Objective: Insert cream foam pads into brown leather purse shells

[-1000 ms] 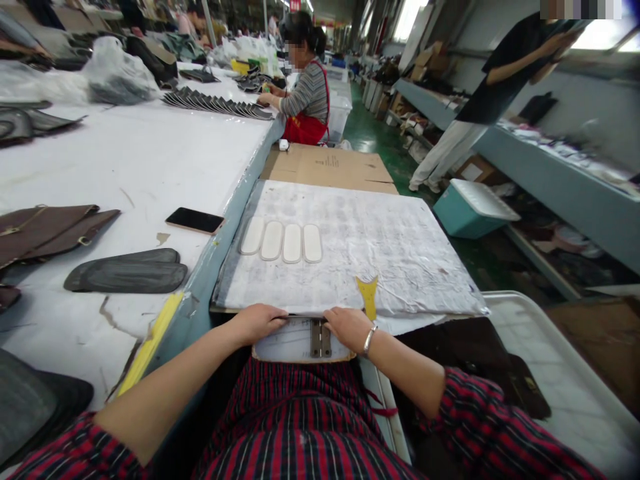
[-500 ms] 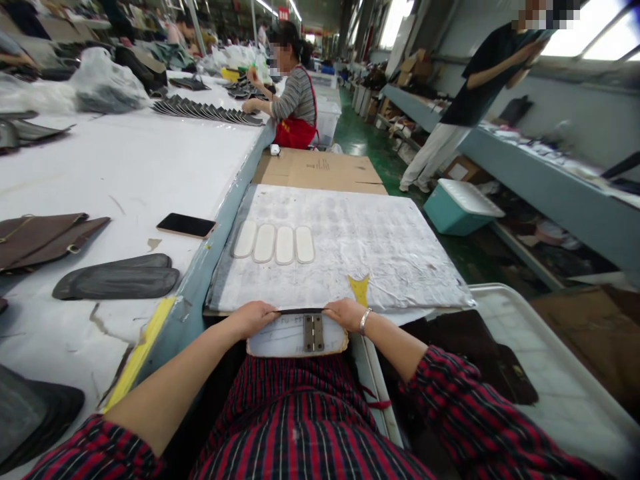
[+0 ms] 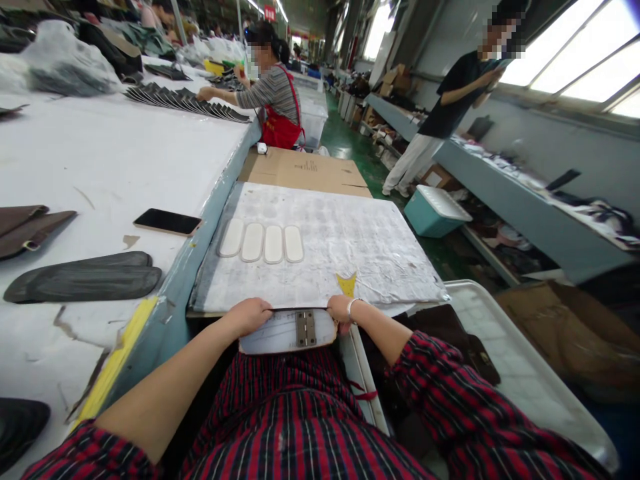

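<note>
A pale oblong hinged template (image 3: 273, 337) with rounded ends lies across my lap, against the near edge of the work board. Pencil-like marks and a metal hinge (image 3: 305, 328) show on its upper face. My left hand (image 3: 249, 316) is closed on its far left edge, thumb and fingers pressed together. At the far right corner my right hand (image 3: 341, 312) grips it, fingers curled round the end. What lies inside or under the template is hidden. Beyond it, several cream oval pieces (image 3: 273, 244) stand in a row on the white-covered board (image 3: 350, 230), with a yellow notched piece (image 3: 346, 285) nearer me.
To the left, a white table (image 3: 115, 167) carries a phone (image 3: 167, 221), dark oblong pieces (image 3: 83, 278) and a brown leather item (image 3: 35, 230). A white tray (image 3: 530, 373) with dark leather pieces sits right. One co-worker (image 3: 273, 87) sits ahead; another person (image 3: 445, 100) stands right.
My right hand has shifted to the template's right end, its fingers now curling round it. The view has turned slightly right. The seated co-worker's arm reaches further over the dark strips.
</note>
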The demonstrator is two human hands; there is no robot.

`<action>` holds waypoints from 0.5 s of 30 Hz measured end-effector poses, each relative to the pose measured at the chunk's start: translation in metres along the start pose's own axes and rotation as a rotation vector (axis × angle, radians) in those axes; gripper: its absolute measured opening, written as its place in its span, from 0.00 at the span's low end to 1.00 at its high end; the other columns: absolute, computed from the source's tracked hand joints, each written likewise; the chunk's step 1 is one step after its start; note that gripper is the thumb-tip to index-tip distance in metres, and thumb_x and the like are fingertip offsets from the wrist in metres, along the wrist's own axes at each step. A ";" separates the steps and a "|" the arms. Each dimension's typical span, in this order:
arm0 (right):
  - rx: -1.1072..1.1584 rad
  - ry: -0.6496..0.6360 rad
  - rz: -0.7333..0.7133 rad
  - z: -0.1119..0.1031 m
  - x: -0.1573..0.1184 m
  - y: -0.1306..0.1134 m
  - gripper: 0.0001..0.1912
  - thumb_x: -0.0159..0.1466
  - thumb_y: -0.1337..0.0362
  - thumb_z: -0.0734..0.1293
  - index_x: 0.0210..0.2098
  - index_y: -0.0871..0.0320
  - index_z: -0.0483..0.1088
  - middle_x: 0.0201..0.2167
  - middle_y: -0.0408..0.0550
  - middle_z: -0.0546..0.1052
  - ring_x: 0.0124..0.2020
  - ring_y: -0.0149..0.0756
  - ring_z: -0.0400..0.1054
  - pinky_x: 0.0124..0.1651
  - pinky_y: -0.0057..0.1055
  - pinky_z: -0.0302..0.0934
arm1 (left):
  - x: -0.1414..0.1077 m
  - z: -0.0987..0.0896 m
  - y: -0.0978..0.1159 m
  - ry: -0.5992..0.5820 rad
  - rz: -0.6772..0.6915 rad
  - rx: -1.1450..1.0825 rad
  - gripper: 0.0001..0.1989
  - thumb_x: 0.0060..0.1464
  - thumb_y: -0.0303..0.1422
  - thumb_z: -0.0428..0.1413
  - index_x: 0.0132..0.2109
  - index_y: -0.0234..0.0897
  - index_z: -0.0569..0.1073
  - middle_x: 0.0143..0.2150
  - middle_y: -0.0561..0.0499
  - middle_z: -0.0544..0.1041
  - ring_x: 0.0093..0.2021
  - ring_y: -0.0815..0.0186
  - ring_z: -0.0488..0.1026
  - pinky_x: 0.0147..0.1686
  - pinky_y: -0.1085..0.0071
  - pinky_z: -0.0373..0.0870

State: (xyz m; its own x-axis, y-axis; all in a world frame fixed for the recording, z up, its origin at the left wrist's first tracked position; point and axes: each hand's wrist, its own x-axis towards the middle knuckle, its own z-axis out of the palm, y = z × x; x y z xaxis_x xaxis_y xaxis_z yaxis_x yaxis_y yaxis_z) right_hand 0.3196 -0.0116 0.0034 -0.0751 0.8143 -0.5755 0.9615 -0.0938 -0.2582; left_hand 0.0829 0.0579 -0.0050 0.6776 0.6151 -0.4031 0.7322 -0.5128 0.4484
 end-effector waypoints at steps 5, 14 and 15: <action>0.409 -0.101 0.078 -0.003 -0.023 0.012 0.14 0.64 0.60 0.57 0.29 0.61 0.67 0.20 0.45 0.73 0.25 0.33 0.71 0.30 0.30 0.67 | -0.024 -0.001 -0.022 -0.022 0.083 -0.217 0.21 0.50 0.40 0.46 0.49 0.37 0.71 0.48 0.52 0.74 0.47 0.63 0.70 0.48 0.73 0.62; 0.840 0.059 0.189 0.035 -0.039 0.011 0.13 0.60 0.56 0.60 0.24 0.58 0.59 0.20 0.42 0.68 0.23 0.33 0.68 0.24 0.31 0.67 | -0.045 0.023 -0.021 0.345 -0.048 -0.066 0.19 0.54 0.35 0.44 0.50 0.33 0.69 0.49 0.44 0.72 0.50 0.57 0.67 0.52 0.63 0.59; 0.866 0.072 0.200 0.039 -0.037 0.012 0.13 0.60 0.56 0.59 0.25 0.58 0.58 0.20 0.42 0.68 0.24 0.33 0.68 0.25 0.31 0.68 | -0.046 0.024 -0.008 0.436 0.002 -0.012 0.19 0.54 0.35 0.45 0.50 0.33 0.68 0.50 0.43 0.72 0.51 0.57 0.65 0.53 0.62 0.57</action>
State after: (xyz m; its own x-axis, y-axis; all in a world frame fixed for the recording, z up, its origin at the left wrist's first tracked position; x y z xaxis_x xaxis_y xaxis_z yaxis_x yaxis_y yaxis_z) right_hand 0.3233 -0.0651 -0.0080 0.1175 0.7675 -0.6302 0.4152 -0.6144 -0.6709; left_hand 0.0475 0.0187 -0.0090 0.5845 0.8108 -0.0291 0.7286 -0.5088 0.4586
